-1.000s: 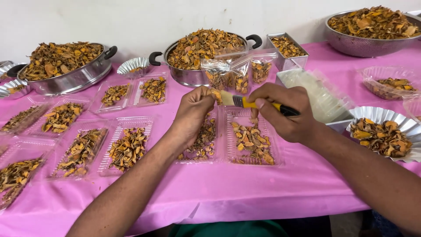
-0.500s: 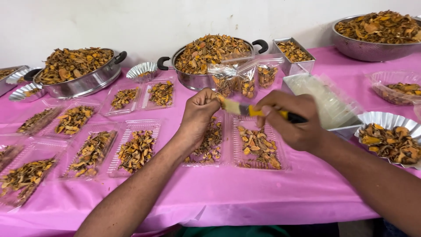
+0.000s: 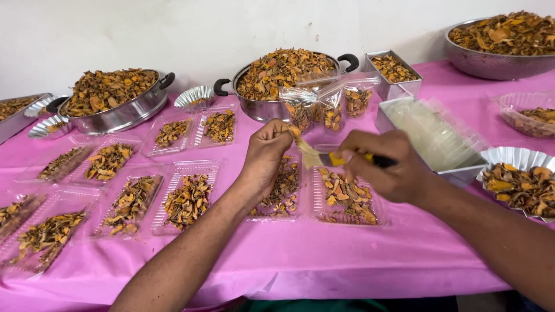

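Both forearms were bare from the lower edge of the picture up to the wrists, with no sleeves, cuffs or gloves showing. The left hand carried no ring, watch or band, and its fingers were uncovered, knuckles rounded and plain. The right hand was likewise unadorned, somewhat blurred, its fingers bare. At the bottom edge, between the two arms, a strip of green cloth garment showed, smooth and without visible print or buttons.
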